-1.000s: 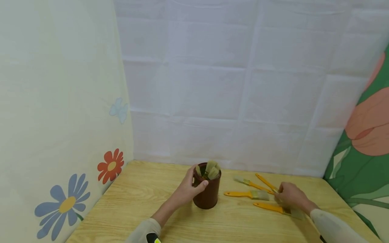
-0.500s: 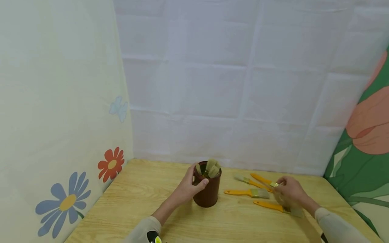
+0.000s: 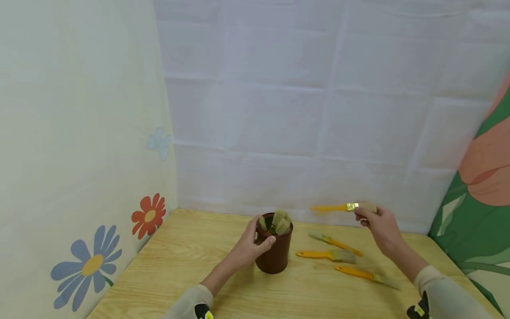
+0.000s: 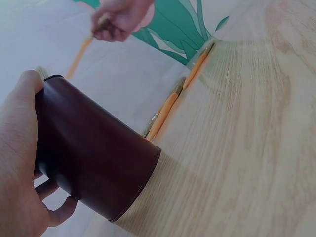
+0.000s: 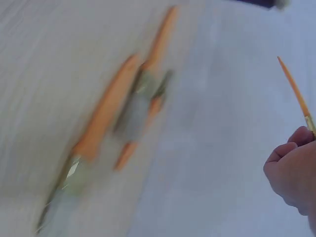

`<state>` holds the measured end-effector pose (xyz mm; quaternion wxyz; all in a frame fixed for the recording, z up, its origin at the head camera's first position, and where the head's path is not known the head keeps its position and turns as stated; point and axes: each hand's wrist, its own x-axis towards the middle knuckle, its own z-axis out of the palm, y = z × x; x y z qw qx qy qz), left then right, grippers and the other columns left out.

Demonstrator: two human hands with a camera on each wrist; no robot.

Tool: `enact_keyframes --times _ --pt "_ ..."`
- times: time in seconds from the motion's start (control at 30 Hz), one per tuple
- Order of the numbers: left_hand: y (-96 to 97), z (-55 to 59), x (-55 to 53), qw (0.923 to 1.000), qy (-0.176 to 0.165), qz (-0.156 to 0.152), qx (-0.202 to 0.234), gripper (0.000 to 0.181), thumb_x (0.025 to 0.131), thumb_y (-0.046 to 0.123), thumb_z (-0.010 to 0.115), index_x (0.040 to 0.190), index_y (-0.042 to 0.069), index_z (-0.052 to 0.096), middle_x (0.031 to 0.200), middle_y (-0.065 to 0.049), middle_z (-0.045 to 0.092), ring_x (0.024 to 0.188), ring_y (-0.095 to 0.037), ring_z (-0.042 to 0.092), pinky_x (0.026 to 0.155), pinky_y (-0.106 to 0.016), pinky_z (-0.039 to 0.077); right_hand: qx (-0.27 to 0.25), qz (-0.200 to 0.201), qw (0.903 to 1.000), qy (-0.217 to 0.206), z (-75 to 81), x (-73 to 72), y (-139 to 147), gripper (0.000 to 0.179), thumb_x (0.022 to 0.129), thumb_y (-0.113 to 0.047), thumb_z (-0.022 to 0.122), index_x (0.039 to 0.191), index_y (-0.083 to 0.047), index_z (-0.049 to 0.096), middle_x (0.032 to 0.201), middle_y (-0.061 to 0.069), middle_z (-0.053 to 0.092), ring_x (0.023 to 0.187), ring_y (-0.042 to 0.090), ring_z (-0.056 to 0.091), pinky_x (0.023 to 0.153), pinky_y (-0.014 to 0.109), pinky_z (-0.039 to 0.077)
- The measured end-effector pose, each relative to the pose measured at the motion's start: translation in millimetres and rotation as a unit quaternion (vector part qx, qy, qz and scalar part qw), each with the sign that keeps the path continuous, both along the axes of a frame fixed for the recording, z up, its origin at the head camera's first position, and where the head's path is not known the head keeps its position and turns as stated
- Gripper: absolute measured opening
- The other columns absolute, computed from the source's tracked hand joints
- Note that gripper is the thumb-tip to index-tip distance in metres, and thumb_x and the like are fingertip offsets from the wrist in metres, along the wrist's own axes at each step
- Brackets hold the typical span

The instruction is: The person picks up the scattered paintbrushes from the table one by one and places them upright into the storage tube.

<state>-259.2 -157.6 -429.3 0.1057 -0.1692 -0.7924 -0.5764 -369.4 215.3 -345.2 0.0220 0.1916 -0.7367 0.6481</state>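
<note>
My left hand [image 3: 248, 248] grips a dark brown cylindrical cup [image 3: 275, 254] that stands upright on the table, thumb across its near side. Pale bristle heads of several brushes [image 3: 280, 221] stick up from the cup. In the air to the right, my right hand [image 3: 380, 228] pinches a paintbrush [image 3: 332, 208] by its bristle end. Its orange handle points left, towards the cup side. In the right wrist view the same handle [image 5: 295, 94] extends from the fingers. The bristles are partly hidden by the hand.
Three orange-handled paintbrushes lie on the wood-grain table [image 3: 191, 248]: a far one [image 3: 338, 244], a middle one [image 3: 316, 254] and a near one [image 3: 356, 272]. A pale creased sheet [image 3: 279, 133] hangs behind. Flower-printed sheets stand at the left [image 3: 91, 133] and right [image 3: 486, 177].
My right hand has picked up a paintbrush from the table and raised it, its handle now level above the other brushes. The left hand stays on the cup.
</note>
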Motion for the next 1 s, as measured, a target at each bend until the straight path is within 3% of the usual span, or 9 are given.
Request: enact_keyframes --times 0.17,0.33,0.5,0.63,0.87,1.0 --pt "0.3 0.4 -0.6 1.0 0.004 -0.003 0.0 0.073 0.103 0.039 0.063 0.16 0.023 0.02 0.16 -0.009 0.018 0.141 -0.024 0.033 0.109 -0.054 0.034 -0.118 0.075 0.9901 -0.013 30.4 15.4 -26.2 0.029 0.101 -0.02 0.069 0.108 0.007 0.062 0.097 0.007 0.067 0.089 0.018 0.061 0.08 0.028 0.054" --pt "0.4 -0.4 -2.3 0.9998 0.016 -0.014 0.001 0.07 0.103 0.038 0.062 0.159 0.017 0.024 0.154 -0.009 0.023 0.135 -0.023 0.038 0.106 -0.051 0.037 -0.137 0.108 0.9846 -0.003 45.0 27.8 -50.2 0.02 0.1 -0.013 0.07 0.1 0.006 0.069 0.094 0.008 0.068 0.086 0.018 0.062 0.081 0.029 0.054" --pt "0.4 -0.4 -3.4 0.9997 0.022 -0.011 -0.003 0.063 0.104 0.035 0.062 0.154 0.017 0.029 0.147 -0.01 0.03 0.128 -0.022 0.043 0.102 -0.046 0.041 -0.088 0.106 0.9895 0.042 45.9 36.0 -76.6 0.028 0.1 -0.018 0.07 0.108 0.009 0.07 0.086 0.01 0.064 0.078 0.02 0.055 0.073 0.028 0.051" --pt "0.5 -0.1 -3.2 0.9998 0.021 0.0 -0.003 0.059 0.104 0.035 0.062 0.15 0.017 0.031 0.138 -0.011 0.035 0.123 -0.023 0.044 0.099 -0.046 0.041 -0.015 0.089 0.9924 0.084 45.1 41.2 -97.9 0.031 0.099 -0.026 0.072 0.116 0.0 0.074 0.085 0.012 0.064 0.075 0.022 0.053 0.066 0.03 0.045" --pt "-0.2 -0.2 -2.3 0.9998 0.02 0.002 0.0 0.065 0.103 0.036 0.062 0.156 0.023 0.026 0.138 -0.01 0.036 0.122 -0.024 0.046 0.097 -0.048 0.043 0.091 0.103 0.9818 0.131 46.4 48.1 -131.3 0.025 0.101 -0.031 0.069 0.117 -0.012 0.075 0.088 0.011 0.066 0.078 0.028 0.058 0.063 0.033 0.046" --pt "1.4 -0.4 -3.6 0.9997 0.024 -0.004 0.0 0.063 0.103 0.035 0.063 0.155 0.025 0.028 0.134 -0.009 0.038 0.117 -0.024 0.048 0.094 -0.044 0.044 0.113 0.09 0.9771 0.156 52.1 51.8 -142.8 0.022 0.102 -0.029 0.066 0.117 -0.014 0.074 0.089 0.008 0.067 0.076 0.028 0.057 0.063 0.037 0.048"
